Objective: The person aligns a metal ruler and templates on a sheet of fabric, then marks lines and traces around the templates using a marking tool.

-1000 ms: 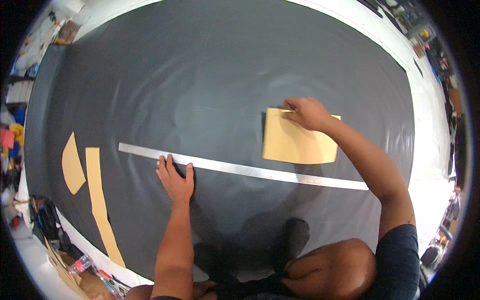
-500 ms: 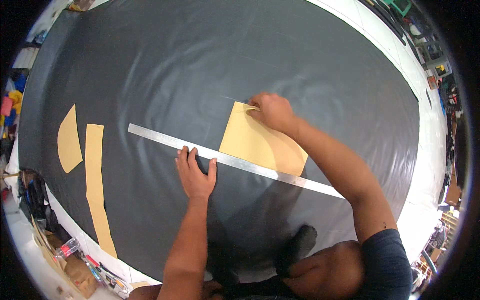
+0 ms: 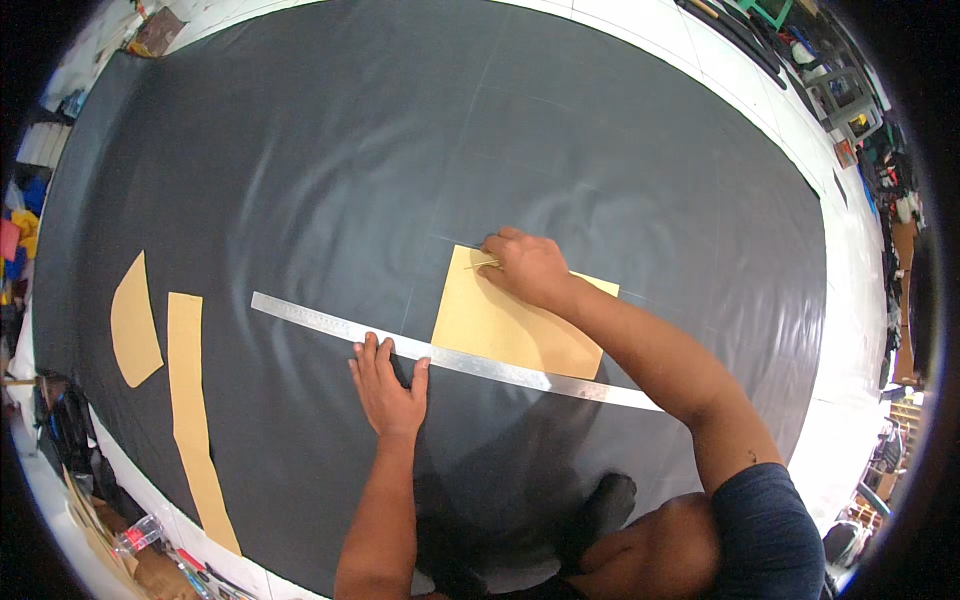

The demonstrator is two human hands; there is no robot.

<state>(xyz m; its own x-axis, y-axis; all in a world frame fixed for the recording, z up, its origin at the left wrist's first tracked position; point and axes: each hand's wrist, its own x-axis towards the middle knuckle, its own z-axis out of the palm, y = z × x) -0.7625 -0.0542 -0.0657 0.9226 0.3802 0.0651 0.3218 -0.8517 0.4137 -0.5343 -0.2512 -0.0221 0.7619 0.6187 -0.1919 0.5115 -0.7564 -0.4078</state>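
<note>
two hands at work over a metal ruler and a yellow card

a person leans over a broad black sheet (image 3: 330,150) spread above a pale floor (image 3: 815,400). the left hand (image 3: 392,398) lies palm down with its fingers spread; the fingertips rest on a long metal ruler (image 3: 490,366), left of its middle, and grasp nothing. the ruler slants down toward the right, where its end meets the right forearm in the view.

a four-sided yellow card (image 3: 490,320) lies flat on the sheet just beyond the ruler, its near edge along the ruler's far edge; whether one overlaps the other cannot be told. the right hand (image 3: 528,270) is at the card's far edge, fingers curled closed in a pinch around a thin pale thing (image 3: 483,264), too small to make out. the right forearm crosses above the card's right side.

well to the left lie two more yellow pieces: a curved one (image 3: 137,325) and, just beside it, a long bent strip (image 3: 190,400). faint pale lines (image 3: 484,84) run across the sheet toward its far side. a clear bottle (image 3: 138,535) lies beyond the sheet's lower left edge.
</note>
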